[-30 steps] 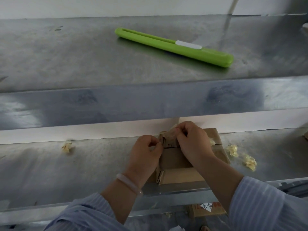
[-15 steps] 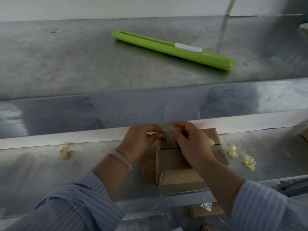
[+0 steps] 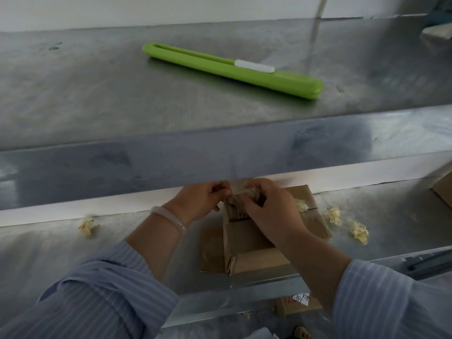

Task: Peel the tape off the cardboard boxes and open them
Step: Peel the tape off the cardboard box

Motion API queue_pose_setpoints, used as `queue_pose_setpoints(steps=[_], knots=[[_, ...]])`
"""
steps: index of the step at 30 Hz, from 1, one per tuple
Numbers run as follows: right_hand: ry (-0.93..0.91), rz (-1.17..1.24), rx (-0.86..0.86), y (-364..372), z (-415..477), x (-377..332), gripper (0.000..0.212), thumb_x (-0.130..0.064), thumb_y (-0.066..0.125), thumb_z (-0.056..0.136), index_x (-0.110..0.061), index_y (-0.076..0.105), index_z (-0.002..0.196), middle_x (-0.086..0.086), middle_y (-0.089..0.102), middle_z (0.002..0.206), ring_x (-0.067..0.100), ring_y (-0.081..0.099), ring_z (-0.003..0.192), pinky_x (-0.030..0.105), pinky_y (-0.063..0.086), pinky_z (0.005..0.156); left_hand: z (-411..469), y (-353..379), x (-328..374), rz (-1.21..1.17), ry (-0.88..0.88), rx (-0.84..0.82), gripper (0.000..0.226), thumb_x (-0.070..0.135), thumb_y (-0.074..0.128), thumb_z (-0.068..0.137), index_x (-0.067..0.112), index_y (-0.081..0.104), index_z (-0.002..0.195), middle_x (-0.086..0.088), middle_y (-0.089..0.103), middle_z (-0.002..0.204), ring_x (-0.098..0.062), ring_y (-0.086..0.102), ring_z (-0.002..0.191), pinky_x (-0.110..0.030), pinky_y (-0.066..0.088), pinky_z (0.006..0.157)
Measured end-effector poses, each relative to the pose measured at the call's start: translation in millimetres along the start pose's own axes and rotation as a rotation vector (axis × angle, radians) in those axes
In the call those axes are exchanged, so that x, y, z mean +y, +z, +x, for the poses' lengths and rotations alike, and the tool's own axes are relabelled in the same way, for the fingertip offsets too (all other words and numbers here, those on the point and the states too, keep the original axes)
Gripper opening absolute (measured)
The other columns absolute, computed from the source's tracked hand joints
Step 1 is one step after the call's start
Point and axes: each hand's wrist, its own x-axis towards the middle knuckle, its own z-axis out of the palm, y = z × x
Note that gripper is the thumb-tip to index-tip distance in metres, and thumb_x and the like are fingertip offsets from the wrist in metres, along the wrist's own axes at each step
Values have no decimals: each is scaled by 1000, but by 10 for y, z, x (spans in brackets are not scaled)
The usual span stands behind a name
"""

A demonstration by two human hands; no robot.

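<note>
A small brown cardboard box [image 3: 247, 248] sits on the lower steel surface [image 3: 49, 250], near its front edge. Crumpled clear tape [image 3: 248, 192] rises from the box's far top corner. My right hand [image 3: 271, 209] lies over the box top and pinches this tape wad. My left hand [image 3: 205, 199], with a pale bangle on the wrist, pinches the tape at the same corner from the left. The box's far edge is hidden behind both hands.
A green utility knife [image 3: 232, 69] lies on the upper steel shelf [image 3: 97, 99]. Balled-up tape scraps lie at left [image 3: 86, 226] and right [image 3: 357, 231] of the box. Another cardboard box [image 3: 444, 192] pokes in at the right edge; a labelled box [image 3: 300, 304] sits below the counter.
My left hand has moved up and away from the box's left side to its far corner. Both hands now pinch the tape wad together there. The box has stayed put.
</note>
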Motion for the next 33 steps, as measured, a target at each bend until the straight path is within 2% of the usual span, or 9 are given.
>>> queue_pose_setpoints(steps=[3,6,10,13,16,21,24,30,33], knots=[[-9,-2,-8,-26,-11,-2,30,-39,64,90,-30,60,119,-11,66,93,6,59,83,24,51,74,18,-9,13,67,13,-24,21,14,57,94,24,60,77,7,61,76,2,59,64,-22,55,57],[-11,12,-10,-53,-19,-10,31,-37,63,91,-28,59,120,-10,64,93,7,58,83,23,49,72,2,23,18,42,11,4,22,14,57,94,26,60,76,5,63,76,-5,62,69,-25,56,56],[-12,32,-18,-95,-52,12,25,-30,64,90,-28,61,115,-13,63,91,5,58,82,22,50,72,-85,-23,10,-230,-138,-45,15,12,55,96,17,69,90,4,70,84,-6,68,82,-24,57,62],[-27,69,-69,-147,-92,26,20,-30,65,89,-33,60,107,-16,63,92,2,59,84,19,50,73,-174,-67,-28,-259,-128,-101,17,6,59,93,13,72,102,5,71,95,-6,67,92,-23,57,72],[-45,79,-96,-190,-128,49,21,-31,66,88,-32,62,108,-15,65,94,2,60,87,20,51,75,-247,-2,-55,-280,-135,-58,16,3,63,90,13,73,97,3,71,92,-8,67,89,-25,58,73],[-73,98,-141,-235,-209,118,18,-30,68,87,-40,60,99,-19,66,89,-8,59,82,6,47,66,-364,128,-143,-286,-159,-52,21,3,64,88,21,71,82,-1,69,83,-9,66,80,-32,59,77],[-85,92,-157,-249,-230,150,17,-31,69,86,-39,63,100,-18,68,89,-5,61,82,11,50,70,-431,222,-165,-218,-119,-32,19,5,62,90,20,66,79,0,67,77,-17,66,78,-40,58,82],[-116,104,-146,-257,-236,163,22,-29,70,85,-43,61,100,-20,68,89,-6,62,84,11,50,71,-504,196,-84,-338,-118,-11,15,8,66,87,22,71,84,5,71,76,-14,67,79,-33,59,78],[-130,116,-137,-252,-237,166,33,-32,71,86,-46,59,113,-20,68,93,-6,62,88,8,48,73,-464,114,-12,-227,-90,-16,13,15,75,81,28,74,81,2,74,79,-20,69,79,-31,57,76]])
